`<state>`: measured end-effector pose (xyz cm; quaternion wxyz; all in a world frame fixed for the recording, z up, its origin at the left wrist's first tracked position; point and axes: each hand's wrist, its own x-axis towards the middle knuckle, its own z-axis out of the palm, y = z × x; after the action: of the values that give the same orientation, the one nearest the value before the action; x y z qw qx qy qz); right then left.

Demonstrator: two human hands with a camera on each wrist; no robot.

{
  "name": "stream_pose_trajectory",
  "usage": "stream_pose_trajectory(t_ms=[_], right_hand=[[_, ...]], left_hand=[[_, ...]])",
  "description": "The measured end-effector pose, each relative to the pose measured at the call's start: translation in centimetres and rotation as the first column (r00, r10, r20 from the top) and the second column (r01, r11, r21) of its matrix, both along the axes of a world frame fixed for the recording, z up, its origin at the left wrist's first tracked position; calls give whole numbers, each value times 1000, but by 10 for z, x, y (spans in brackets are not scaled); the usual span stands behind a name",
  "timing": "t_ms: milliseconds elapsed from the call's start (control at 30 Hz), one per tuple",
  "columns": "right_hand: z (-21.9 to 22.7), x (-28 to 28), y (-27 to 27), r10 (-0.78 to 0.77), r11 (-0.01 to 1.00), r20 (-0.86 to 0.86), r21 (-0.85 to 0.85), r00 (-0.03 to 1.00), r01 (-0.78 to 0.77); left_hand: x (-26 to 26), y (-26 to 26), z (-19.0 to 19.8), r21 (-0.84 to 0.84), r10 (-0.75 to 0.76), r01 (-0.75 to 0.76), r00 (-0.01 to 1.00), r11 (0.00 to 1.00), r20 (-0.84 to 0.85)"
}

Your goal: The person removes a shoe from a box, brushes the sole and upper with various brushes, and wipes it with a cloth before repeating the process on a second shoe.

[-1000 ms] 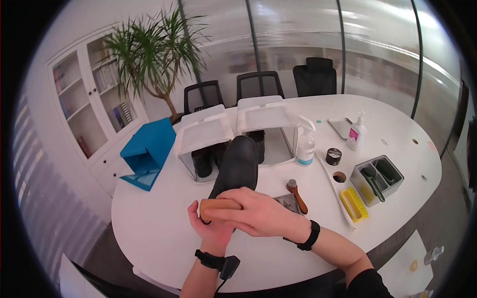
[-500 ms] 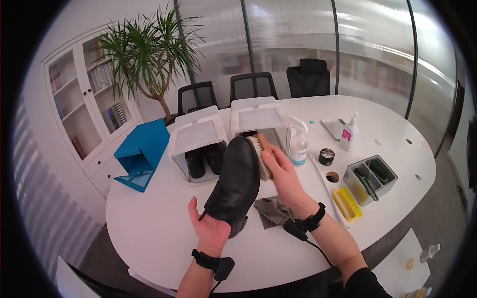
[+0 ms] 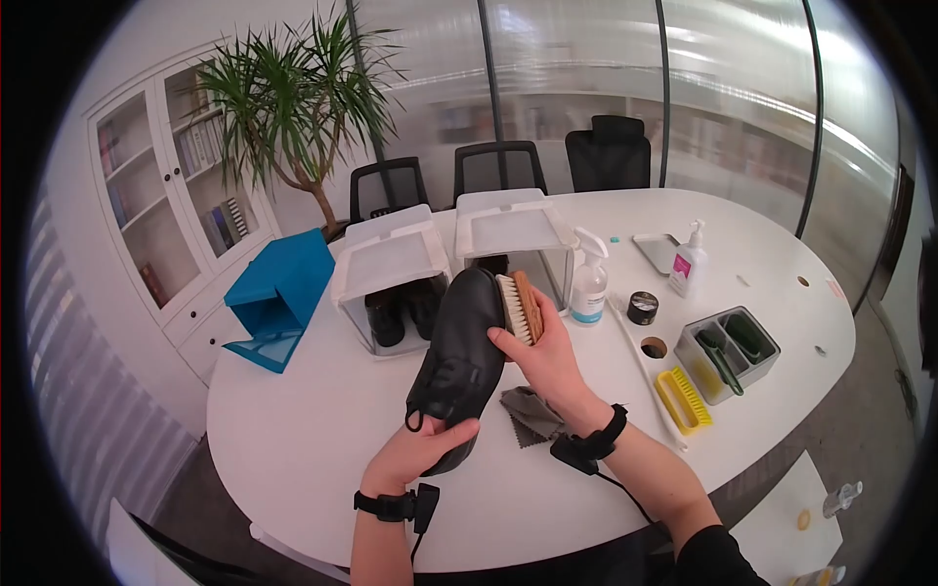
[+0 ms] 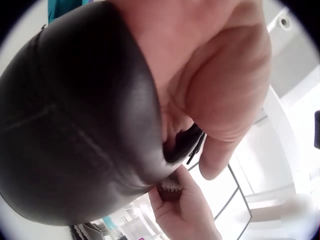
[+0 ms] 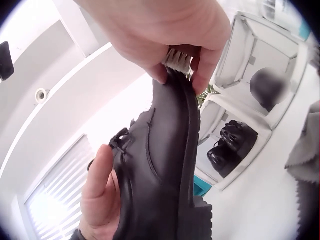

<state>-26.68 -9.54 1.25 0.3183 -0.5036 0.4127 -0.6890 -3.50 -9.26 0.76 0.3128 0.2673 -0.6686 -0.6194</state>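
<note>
A black leather lace-up shoe (image 3: 457,342) is held above the table with its toe pointing away. My left hand (image 3: 415,454) grips it at the heel end, fingers inside the opening and thumb outside, as the left wrist view shows. In my right hand (image 3: 549,366) is a wooden shoe brush (image 3: 528,308) with pale bristles, which lie against the side of the toe. The right thumb touches the shoe's upper. Seen from the right wrist, the laces (image 5: 120,140) and the heel block (image 5: 200,220) show plainly. A grey cloth (image 3: 531,418) lies below the right wrist.
Two white shoe boxes (image 3: 391,244) stand behind, black shoes (image 3: 389,320) inside the left one. A blue container (image 3: 278,298) sits left. Rightward are a spray bottle (image 3: 589,288), a black jar (image 3: 642,308), a yellow brush (image 3: 684,400), a metal bin (image 3: 699,366) and a pump bottle (image 3: 688,262).
The brush has moved from over the left hand out to the toe's right side. The shoe has rolled so its laces show, and my left thumb has closed over the heel end.
</note>
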Motion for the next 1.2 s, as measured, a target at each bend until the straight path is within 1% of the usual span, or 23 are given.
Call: stream_pose_trajectory(t_ms=[33,100,133,167,233,267,300,333,367,433,500,567,633,700,767,833,900,967,1033,1067,1100,1167,1200], right_hand=[[-7,-1,-5,-47,999,-31,-28,998,46],[-11,-3,-7,-91,995,-67,-51,994,87],[-8,-4,-6,-289,954,-275,-166,917,251],[-5,-5,-5,-479,875,-438,-310,761,371],[14,-4,10,-466,883,-477,-309,745,355],[18,-3,15,-456,889,-513,-305,727,342],[17,-2,16,-453,890,-515,-302,727,341],[15,0,17,-481,872,-590,-396,648,287],[13,2,18,-513,849,-651,-482,559,218],[16,11,21,-507,843,-656,-513,559,163],[23,15,25,-343,887,-769,-455,540,-85],[24,16,26,-277,884,-785,-434,554,-173],[30,13,33,-34,881,-894,-238,446,-410],[34,11,30,-64,858,-913,-257,403,-446],[42,-1,25,-244,814,-898,-395,367,-425],[52,-13,27,-283,832,-878,-425,386,-357],[58,-28,27,-498,777,-737,-613,457,-142],[61,-38,28,-541,767,-692,-639,478,-59],[64,-42,32,-627,747,-593,-642,506,174],[65,-41,33,-638,749,-560,-612,529,255],[65,-37,32,-641,746,-557,-615,529,256],[62,-29,31,-545,817,-448,-473,709,330],[59,-29,29,-528,828,-505,-484,683,282]], left_hand=[[-1,0,0,-15,18,-16,995,1000,102],[1,-7,-9,-11,31,-30,988,999,154],[1,-9,-13,-15,48,-46,977,999,209],[2,-6,-15,-10,51,-50,977,999,207],[-1,-1,-10,-195,108,-70,976,978,191],[-2,-2,-14,-193,110,-72,975,979,192],[-4,-5,-21,20,89,-90,995,996,38],[-6,-8,-25,230,100,-70,988,971,-119],[-11,-8,-27,230,104,-73,987,970,-122],[-21,-8,-28,339,150,-1,898,941,-414],[-18,-12,-25,271,140,-19,890,962,-434],[-11,-22,-30,272,242,-121,846,955,-474],[-1,-24,-28,317,256,-124,871,940,-419],[2,-18,-23,368,132,93,830,925,-542],[-2,-19,-27,343,131,64,847,937,-515],[-8,-18,-26,311,105,55,874,949,-475],[-7,-11,-30,341,73,112,870,933,-488],[-2,-2,-30,319,-19,123,950,940,-311],[-1,1,-32,369,8,92,966,925,-260],[-1,0,-35,356,-21,117,965,927,-260],[-1,-1,-35,339,-52,142,964,930,-261],[-10,2,-29,327,-15,124,948,937,-318],[-13,4,-26,324,24,106,928,940,-372]])
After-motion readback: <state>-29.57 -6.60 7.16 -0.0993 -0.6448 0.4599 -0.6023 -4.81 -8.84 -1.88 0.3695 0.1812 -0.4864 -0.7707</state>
